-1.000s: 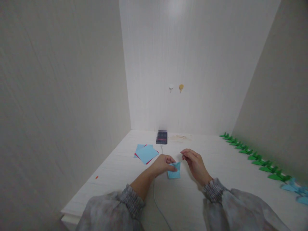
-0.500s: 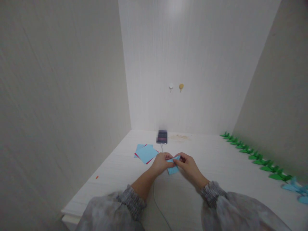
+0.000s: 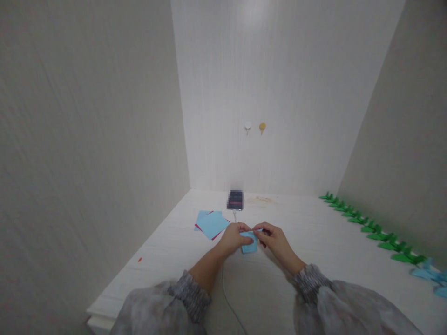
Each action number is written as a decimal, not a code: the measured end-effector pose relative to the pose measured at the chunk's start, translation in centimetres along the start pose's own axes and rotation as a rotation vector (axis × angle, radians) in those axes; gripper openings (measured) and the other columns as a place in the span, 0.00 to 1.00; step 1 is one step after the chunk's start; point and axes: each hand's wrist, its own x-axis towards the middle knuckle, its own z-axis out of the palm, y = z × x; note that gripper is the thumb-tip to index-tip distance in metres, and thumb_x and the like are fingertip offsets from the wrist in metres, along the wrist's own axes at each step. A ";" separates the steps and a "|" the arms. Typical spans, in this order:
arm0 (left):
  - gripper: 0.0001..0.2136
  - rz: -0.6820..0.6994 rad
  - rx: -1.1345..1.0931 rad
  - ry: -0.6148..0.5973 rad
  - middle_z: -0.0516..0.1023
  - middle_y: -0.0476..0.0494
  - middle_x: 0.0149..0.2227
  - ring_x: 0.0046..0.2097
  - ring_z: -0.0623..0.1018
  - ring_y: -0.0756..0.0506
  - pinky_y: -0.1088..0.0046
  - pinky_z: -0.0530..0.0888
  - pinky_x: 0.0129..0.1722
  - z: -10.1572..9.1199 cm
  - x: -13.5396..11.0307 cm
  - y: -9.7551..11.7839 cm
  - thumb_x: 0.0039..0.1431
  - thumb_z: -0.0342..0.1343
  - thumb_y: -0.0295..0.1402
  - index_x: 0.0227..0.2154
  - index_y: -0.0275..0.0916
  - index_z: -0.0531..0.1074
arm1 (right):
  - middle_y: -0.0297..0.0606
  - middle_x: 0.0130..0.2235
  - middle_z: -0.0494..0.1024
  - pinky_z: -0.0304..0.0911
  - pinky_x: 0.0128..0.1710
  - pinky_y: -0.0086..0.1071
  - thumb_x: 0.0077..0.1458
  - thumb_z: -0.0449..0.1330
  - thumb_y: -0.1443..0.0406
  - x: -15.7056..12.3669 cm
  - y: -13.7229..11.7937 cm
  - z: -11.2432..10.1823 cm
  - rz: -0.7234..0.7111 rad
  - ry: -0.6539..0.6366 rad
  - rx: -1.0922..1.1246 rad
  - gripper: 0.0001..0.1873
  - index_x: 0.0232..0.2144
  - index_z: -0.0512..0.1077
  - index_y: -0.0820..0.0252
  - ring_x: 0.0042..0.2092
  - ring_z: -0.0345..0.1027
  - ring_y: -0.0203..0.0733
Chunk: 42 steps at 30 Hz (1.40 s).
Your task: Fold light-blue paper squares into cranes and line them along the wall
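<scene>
A small folded piece of light blue paper [image 3: 249, 248] is held between my two hands above the white table. My left hand [image 3: 234, 238] pinches it from the left, thumb lying across its front and fingers behind. At its upper right corner, my right hand [image 3: 273, 236] grips the edge between thumb and fingertips. Just beyond my left hand lie flat blue paper sheets [image 3: 213, 224], with red edges showing from under the top one.
A phone-like device [image 3: 235, 200] stands near the back wall with a pale cable [image 3: 226, 298] running toward me. Green folded paper figures [image 3: 374, 228] line the right side, with blue ones [image 3: 429, 272] nearer. An orange scrap [image 3: 140, 259] lies left. Two hooks [image 3: 262, 126] are on the wall.
The folded blue paper has turned from tilted to more upright between my hands. My right fingers have shifted slightly at its upper right corner.
</scene>
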 end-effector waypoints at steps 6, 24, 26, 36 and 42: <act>0.13 0.021 -0.038 -0.040 0.71 0.48 0.26 0.28 0.69 0.51 0.77 0.65 0.28 -0.1 -0.4 0.2 0.35 0.58 0.33 0.28 0.33 0.68 | 0.29 0.15 0.64 0.52 0.18 0.24 0.41 0.55 0.63 0.1 0.1 -0.2 -0.019 0.002 0.038 0.08 0.24 0.70 0.64 0.18 0.55 0.30; 0.11 -0.012 0.108 0.009 0.71 0.48 0.24 0.26 0.68 0.52 0.78 0.63 0.26 -0.3 -0.4 -0.2 0.37 0.56 0.34 0.26 0.33 0.69 | 0.30 0.14 0.65 0.55 0.18 0.25 0.40 0.55 0.60 0.4 0.7 -0.2 0.102 -0.027 0.123 0.11 0.20 0.69 0.65 0.17 0.56 0.30; 0.11 -0.034 0.111 0.010 0.70 0.49 0.24 0.25 0.68 0.52 0.78 0.63 0.25 -0.3 -0.4 -0.2 0.36 0.57 0.33 0.26 0.33 0.69 | 0.31 0.14 0.65 0.54 0.18 0.25 0.41 0.54 0.60 0.2 0.5 -0.3 0.101 -0.026 0.089 0.12 0.20 0.69 0.65 0.17 0.57 0.30; 0.11 -0.095 0.106 0.001 0.69 0.50 0.22 0.24 0.67 0.52 0.78 0.62 0.24 -0.4 -0.5 0.0 0.33 0.58 0.32 0.25 0.32 0.70 | 0.32 0.15 0.67 0.56 0.19 0.25 0.42 0.54 0.61 0.2 0.8 -0.5 0.090 -0.073 0.131 0.12 0.21 0.72 0.66 0.18 0.58 0.31; 0.12 -0.101 0.076 -0.011 0.69 0.50 0.22 0.24 0.67 0.52 0.79 0.62 0.23 -0.7 -0.5 -0.1 0.32 0.58 0.32 0.25 0.32 0.70 | 0.33 0.17 0.69 0.60 0.22 0.27 0.41 0.55 0.60 0.4 0.5 -0.3 0.115 -0.098 0.153 0.13 0.21 0.72 0.66 0.19 0.61 0.32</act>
